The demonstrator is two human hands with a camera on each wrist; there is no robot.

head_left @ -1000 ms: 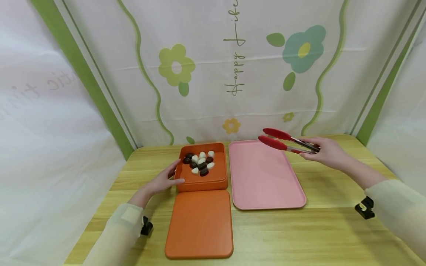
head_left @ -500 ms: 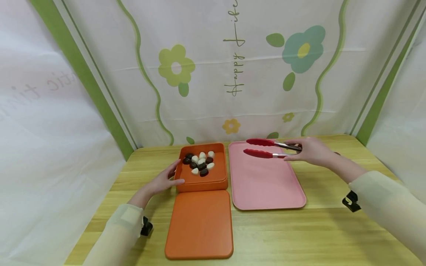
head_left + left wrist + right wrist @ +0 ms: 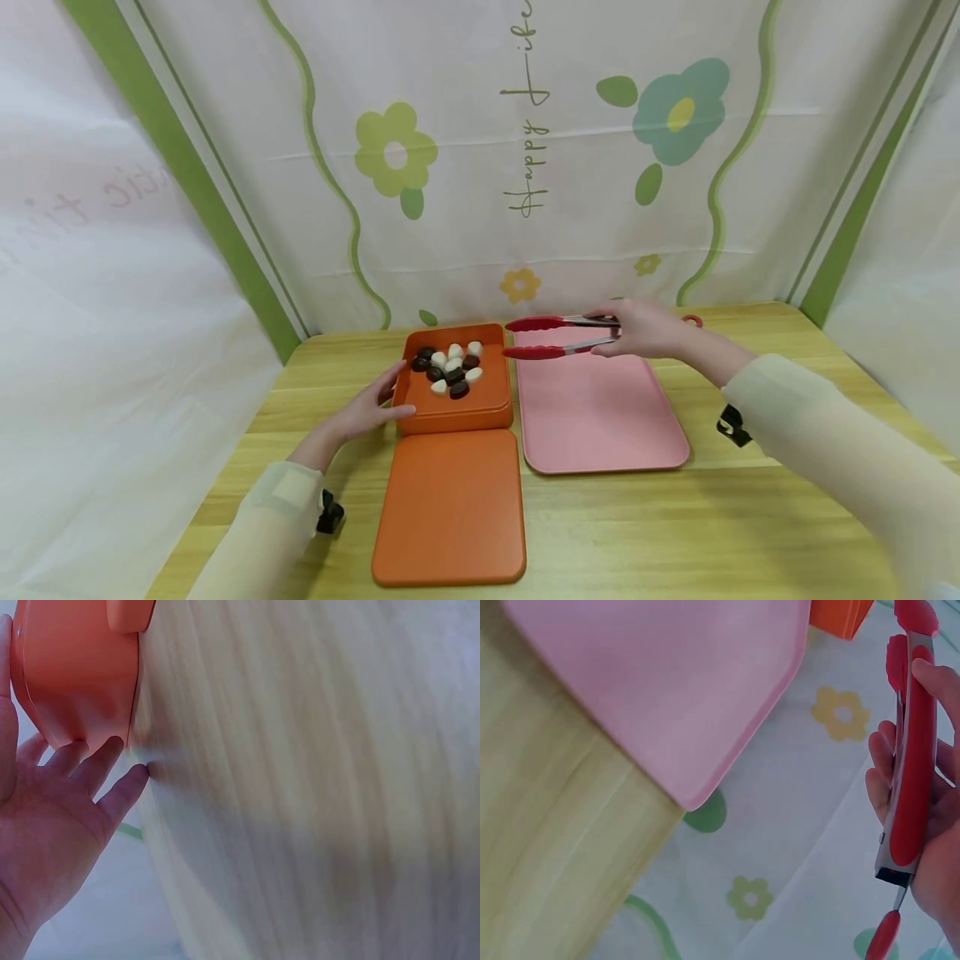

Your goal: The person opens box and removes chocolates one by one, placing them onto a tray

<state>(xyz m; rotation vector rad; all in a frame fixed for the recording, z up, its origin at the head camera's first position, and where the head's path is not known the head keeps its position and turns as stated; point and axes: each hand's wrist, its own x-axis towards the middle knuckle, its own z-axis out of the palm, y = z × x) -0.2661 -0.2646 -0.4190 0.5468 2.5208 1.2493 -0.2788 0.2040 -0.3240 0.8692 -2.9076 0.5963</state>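
Note:
An orange box [image 3: 456, 421] on the table holds several small white and dark pieces [image 3: 453, 375] that look like chocolates. My left hand [image 3: 363, 411] rests at the box's left side, fingers straight against its wall and thumb by the front corner; the left wrist view shows the spread fingers [image 3: 97, 766] along it. My right hand [image 3: 648, 329] grips a pair of tongs [image 3: 536, 323] by the handles, above the pink tray [image 3: 600, 429]. Their red tips are spread with nothing between them, close to the box's right edge. In the right wrist view the red handle [image 3: 915, 772] lies across the palm.
A flat orange lid [image 3: 450, 508] lies directly in front of the box. The tray stands right of the box on the wooden table [image 3: 735, 517]. A white curtain [image 3: 465, 242] with printed flowers hangs behind the table's far edge.
My right hand has carried the tongs leftward, from the tray's right side to near the box's right edge. My left hand and the box have stayed in place.

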